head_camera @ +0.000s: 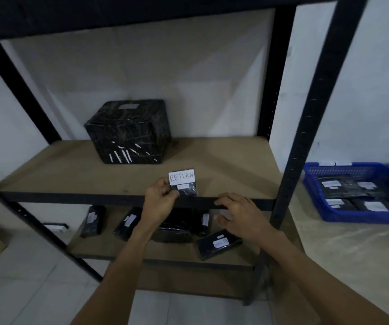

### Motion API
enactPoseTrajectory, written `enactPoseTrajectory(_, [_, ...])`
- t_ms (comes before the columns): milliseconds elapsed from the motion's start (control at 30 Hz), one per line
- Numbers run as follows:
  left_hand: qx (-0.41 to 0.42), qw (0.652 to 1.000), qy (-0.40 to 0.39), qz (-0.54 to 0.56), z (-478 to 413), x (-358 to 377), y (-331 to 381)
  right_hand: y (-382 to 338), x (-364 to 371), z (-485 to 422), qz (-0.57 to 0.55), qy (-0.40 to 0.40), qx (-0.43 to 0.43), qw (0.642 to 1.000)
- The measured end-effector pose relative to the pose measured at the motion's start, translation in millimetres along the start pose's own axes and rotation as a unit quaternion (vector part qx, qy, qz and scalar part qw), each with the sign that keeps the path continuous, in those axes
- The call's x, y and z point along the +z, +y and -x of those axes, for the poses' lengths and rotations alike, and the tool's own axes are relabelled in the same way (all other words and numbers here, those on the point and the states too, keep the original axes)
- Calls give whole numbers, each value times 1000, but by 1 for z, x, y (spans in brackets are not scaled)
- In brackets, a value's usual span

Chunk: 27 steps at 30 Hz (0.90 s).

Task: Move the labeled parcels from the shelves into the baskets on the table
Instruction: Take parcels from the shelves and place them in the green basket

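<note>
Head view: the small parcel (185,187) is a flat black packet in glossy wrap. A white label (181,177) across its upper half reads "RETURN" in hand-drawn capitals, and a smaller pale sticker sits below it. The packet stands upright at the front edge of the middle shelf (71,170), just above the black front rail (95,197); whether its lower edge rests on the board cannot be told. The left hand (159,202) pinches it by the lower left corner, thumb and curled fingers closed on the wrap. Most of the packet and the whole label therefore lie above and to the right of the grip, facing the camera. The right hand (238,213) hovers just to the right, apart from the packet, its fingers loosely bent over the rail and holding nothing. Farther back on the same shelf sits a large box (129,132) wrapped in black film. On the lower shelf (76,245) lie several more black parcels with white stickers, among them one at the left (93,221) and one at the front right (219,245). To the right, past the black upright, a blue basket (353,216) stands on the table (353,249), with black labelled packets lying inside it.
</note>
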State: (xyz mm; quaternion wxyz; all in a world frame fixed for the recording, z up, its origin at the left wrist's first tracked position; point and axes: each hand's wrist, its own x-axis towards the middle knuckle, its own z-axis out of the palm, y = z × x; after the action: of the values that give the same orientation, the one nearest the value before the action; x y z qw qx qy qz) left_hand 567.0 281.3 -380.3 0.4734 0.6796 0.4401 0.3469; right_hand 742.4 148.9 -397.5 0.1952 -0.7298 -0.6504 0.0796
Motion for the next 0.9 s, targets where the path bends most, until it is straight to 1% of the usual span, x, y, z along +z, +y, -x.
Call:
enactPoseTrajectory(133, [-5,1000,14,3,54,10,15,-1,-16,50,-61,6,0,998])
enactPoseTrajectory(267, [-1,1000,17,3,114,36,37,8,-31,112,-85,-6,-9,996])
enactPoseTrajectory(367, [-1,1000,8,-3,158,57,54,20,-44,159,-96,0,-7,995])
enactPoseTrajectory(500, [1,1000,-19,17,218,85,77,28,-64,218,-93,-6,20,995])
enactPoseTrajectory(633, [15,997,-46,60,267,113,95,39,-85,275,-98,9,55,994])
enactPoseTrajectory(800, [23,992,-86,84,321,155,90,66,-97,354,-112,23,120,986])
enactPoseTrajectory(900, [7,992,-92,91,359,187,86,84,-104,405,-116,22,155,981])
